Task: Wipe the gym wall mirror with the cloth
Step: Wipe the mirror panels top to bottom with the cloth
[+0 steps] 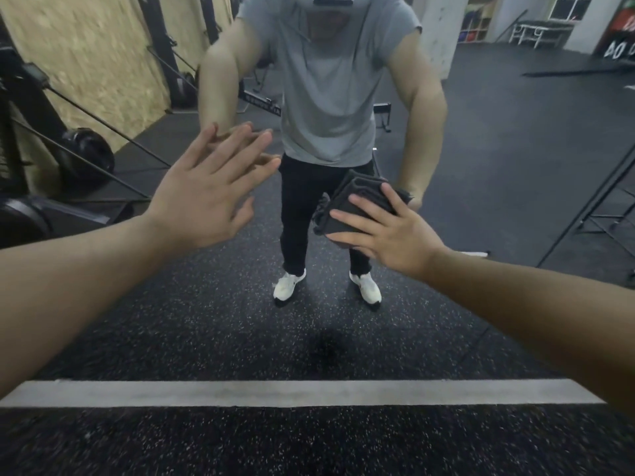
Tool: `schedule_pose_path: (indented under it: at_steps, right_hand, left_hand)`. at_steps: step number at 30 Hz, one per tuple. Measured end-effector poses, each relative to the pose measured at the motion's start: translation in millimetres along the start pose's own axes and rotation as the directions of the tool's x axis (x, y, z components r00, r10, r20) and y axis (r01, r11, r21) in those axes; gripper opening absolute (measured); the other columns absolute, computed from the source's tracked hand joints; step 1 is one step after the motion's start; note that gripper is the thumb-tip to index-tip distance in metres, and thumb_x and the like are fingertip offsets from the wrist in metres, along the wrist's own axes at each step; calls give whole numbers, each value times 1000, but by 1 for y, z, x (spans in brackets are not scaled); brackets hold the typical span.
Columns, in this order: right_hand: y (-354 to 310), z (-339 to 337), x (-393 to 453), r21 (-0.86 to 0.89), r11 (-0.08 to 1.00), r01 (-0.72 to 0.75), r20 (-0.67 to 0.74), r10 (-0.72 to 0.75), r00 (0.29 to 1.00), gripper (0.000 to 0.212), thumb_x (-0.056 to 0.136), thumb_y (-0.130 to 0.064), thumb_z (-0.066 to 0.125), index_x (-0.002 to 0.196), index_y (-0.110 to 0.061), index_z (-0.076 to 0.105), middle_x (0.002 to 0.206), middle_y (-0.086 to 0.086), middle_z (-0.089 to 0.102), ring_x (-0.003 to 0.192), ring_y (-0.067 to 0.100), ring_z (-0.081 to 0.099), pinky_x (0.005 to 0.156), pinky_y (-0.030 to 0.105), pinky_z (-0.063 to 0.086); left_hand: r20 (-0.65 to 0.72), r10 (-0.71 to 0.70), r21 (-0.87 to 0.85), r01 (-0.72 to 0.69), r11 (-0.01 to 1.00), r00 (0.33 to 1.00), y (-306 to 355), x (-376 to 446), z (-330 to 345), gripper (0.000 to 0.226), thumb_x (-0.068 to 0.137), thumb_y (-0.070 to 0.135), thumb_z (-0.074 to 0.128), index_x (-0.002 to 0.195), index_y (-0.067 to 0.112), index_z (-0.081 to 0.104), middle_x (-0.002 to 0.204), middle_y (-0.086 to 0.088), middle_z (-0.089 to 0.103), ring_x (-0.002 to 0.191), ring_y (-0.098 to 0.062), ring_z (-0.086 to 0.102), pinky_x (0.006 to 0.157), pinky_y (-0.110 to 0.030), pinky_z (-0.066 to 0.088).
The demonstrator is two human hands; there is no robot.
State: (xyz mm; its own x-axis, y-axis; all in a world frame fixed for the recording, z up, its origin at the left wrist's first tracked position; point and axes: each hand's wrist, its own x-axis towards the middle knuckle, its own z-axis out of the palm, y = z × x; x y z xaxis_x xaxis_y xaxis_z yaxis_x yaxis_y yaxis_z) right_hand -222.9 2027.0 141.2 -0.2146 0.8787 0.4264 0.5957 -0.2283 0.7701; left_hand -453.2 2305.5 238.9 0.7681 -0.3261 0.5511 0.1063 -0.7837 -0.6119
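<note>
One wall mirror (481, 166) fills the far part of the view, its lower edge marked by one pale strip (302, 393) across the speckled black floor (309, 441). In the glass stands one reflected person in a grey shirt, black trousers and two white shoes (the face is blurred), with gym racks and weight plates reflected on the left.

Two bare arms reach forward from the near corners toward the glass. The left hand (202, 201) is raised with its back to the camera, fingers straight and spread, holding nothing; its fingertips meet their own reflection, so they seem to touch the mirror.

The right hand (388, 231) sits lower and right of centre, its fingers straight and fanned out, pressing one folded dark grey cloth (357, 204) flat against the mirror. The cloth lies under the fingers, between hand and glass, over the reflected person's thigh.
</note>
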Motion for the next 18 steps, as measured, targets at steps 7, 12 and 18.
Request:
schedule_pose_path:
  at_steps: [7, 12, 18]
  right_hand:
    - [-52, -8, 112, 34, 997, 75, -61, -73, 995, 74, 95, -60, 58, 160, -42, 29, 170, -5, 22, 156, 27, 13, 124, 59, -12]
    - [-15, -18, 118, -49, 989, 140, -65, -143, 988, 62, 104, -57, 45, 161, -39, 29, 169, -8, 23, 156, 23, 15, 127, 53, -8]
    - [69, -63, 157, -37, 999, 9, -176, -16, 984, 53, 107, -55, 44, 157, -39, 39, 166, -7, 34, 153, 25, 31, 126, 54, 11]
  left_hand:
    - [1, -3, 41, 3, 999, 1000, -30, -25, -1, 63, 100, 36, 42, 160, 19, 34, 171, -8, 16, 158, -28, 13, 124, -60, 18]
    - [-19, 18, 29, -18, 999, 1000, -50, -23, -4, 64, 100, 36, 43, 161, 19, 32, 170, -9, 19, 158, -28, 17, 123, -60, 21]
    - [-136, 8, 42, -2, 999, 991, -76, 12, -32, 67, 98, 32, 47, 161, 17, 31, 169, -12, 21, 156, -33, 20, 123, -62, 20]
